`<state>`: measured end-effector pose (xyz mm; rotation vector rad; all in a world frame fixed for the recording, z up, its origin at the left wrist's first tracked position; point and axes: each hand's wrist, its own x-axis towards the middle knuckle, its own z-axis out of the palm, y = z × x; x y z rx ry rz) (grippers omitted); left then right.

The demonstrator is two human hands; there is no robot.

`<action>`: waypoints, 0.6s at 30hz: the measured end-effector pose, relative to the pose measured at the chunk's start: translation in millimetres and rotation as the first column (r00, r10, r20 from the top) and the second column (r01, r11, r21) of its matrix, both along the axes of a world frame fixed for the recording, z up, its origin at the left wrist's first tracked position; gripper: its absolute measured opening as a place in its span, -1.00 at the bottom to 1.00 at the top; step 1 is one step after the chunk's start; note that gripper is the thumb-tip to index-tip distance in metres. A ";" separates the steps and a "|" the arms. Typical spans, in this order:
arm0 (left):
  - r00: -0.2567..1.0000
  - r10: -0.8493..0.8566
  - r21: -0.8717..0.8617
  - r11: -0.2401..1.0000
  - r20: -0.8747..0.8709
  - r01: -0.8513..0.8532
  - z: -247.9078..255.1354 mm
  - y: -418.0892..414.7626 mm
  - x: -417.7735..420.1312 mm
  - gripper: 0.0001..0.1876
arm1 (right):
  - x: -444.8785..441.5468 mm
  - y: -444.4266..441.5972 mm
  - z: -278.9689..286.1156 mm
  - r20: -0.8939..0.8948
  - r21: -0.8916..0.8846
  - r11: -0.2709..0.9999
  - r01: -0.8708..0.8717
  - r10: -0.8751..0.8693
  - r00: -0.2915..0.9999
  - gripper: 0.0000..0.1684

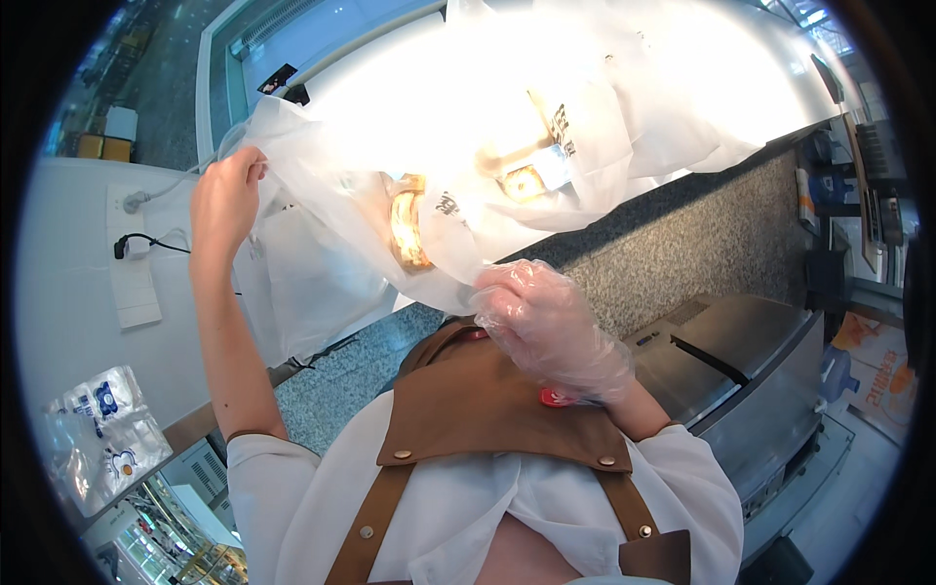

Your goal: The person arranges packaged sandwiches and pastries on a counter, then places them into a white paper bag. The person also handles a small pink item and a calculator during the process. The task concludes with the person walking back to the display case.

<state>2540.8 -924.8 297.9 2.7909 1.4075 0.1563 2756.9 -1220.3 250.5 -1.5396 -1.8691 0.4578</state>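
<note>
My bare left hand (228, 191) pinches the upper left edge of a translucent white plastic bag (329, 197). In a clear disposable glove, my right hand (530, 314) is closed on the bag's near right edge. Between my hands, a long golden-brown baked item (409, 227) shows in or behind the plastic; which one I cannot tell. Further right, another white bag (607, 175) with dark print lies around a smaller baked item (523, 183) that seems wrapped. Strong light washes out much of the bags and the white counter.
A power strip (133, 256) with plugs and cables is on the white surface at left. Printed clear plastic bags (117, 431) lie at lower left. A stainless steel cabinet (724, 365) stands at right, beside the speckled floor (680, 241). More white bags are at the upper right.
</note>
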 end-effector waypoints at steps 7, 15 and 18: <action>0.967 -0.255 0.111 0.961 0.016 0.252 53.3 -51.6 71.5 -0.86 | 32.8 -26.5 5.2 -0.193 0.161 0.885 0.436 -0.405 0.894 -0.55; 0.672 -0.738 0.085 0.667 -0.060 0.740 -12.6 -14.3 204.9 -0.63 | 56.8 -14.5 -2.5 0.126 0.116 0.908 0.403 -0.416 0.900 -0.63; 0.696 -0.684 0.210 0.664 -0.216 0.718 -39.8 16.4 214.6 -0.81 | 53.8 -14.7 -1.6 0.094 0.165 0.929 0.331 -0.349 0.933 -0.69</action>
